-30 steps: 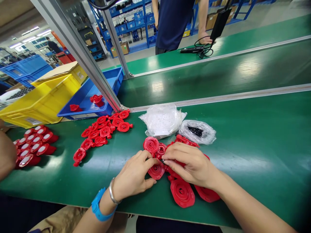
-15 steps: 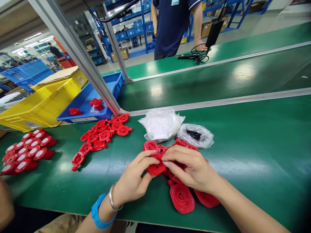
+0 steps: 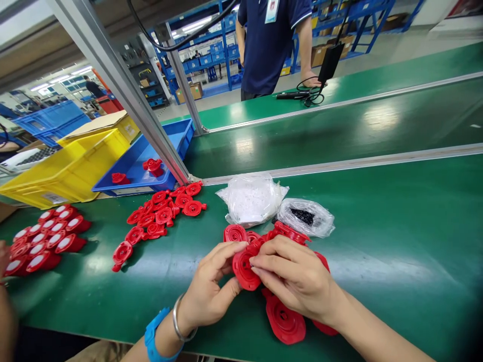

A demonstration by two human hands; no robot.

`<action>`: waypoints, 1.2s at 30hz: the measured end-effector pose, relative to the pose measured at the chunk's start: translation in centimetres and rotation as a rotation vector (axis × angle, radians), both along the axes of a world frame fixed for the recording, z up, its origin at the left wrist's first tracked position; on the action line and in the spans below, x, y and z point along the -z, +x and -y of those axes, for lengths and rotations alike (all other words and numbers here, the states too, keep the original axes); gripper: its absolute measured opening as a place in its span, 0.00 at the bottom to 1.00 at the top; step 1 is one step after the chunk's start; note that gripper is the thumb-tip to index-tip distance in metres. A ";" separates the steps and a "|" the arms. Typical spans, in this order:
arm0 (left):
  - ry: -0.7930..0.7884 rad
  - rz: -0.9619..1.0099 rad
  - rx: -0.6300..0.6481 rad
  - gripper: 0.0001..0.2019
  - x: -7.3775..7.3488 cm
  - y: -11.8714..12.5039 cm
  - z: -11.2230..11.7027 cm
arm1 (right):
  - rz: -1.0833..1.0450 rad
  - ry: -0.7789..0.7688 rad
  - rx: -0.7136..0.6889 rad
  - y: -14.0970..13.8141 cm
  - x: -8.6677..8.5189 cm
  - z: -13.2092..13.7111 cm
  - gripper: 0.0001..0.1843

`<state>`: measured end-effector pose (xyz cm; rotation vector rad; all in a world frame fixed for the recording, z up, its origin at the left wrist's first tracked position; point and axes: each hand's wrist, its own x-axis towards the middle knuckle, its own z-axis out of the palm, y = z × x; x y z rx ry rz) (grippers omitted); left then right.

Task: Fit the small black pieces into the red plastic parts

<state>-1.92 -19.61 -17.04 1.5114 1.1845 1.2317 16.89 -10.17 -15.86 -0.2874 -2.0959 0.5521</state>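
My left hand grips a red round plastic part by its rim, thumb below and fingers above. The part has ringed ridges and is tilted so that its ringed face shows. The fingertips of my right hand are pinched together at the middle of that face; whatever they hold is hidden. More red plastic parts lie under and around my hands, some partly covered by my right hand. Just beyond them are a clear bag of small white pieces and a clear bag of small black pieces.
Several loose red parts lie left of my hands, and red pieces with white tops stand farther left near another person's hand. A blue tray, a yellow bin and a metal post stand behind. A person stands across the bench.
The held red part has tilted up, its ringed face turning more toward me. My right fingertips have moved down onto its middle. At the far left, the other person's hand has reached the white-topped pieces.
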 end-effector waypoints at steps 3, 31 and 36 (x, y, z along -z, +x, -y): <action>-0.008 -0.024 -0.011 0.28 0.3 0.0 0.1 | 0.025 0.025 -0.008 0.1 0.2 0.1 0.07; 0.159 -0.253 -0.010 0.30 0.0 -0.2 0.1 | 0.139 -0.747 -0.062 0.5 0.1 0.1 0.13; 0.199 -0.287 -0.016 0.31 0.0 0.0 -0.1 | 0.208 -0.802 -0.120 0.1 0.5 0.1 0.15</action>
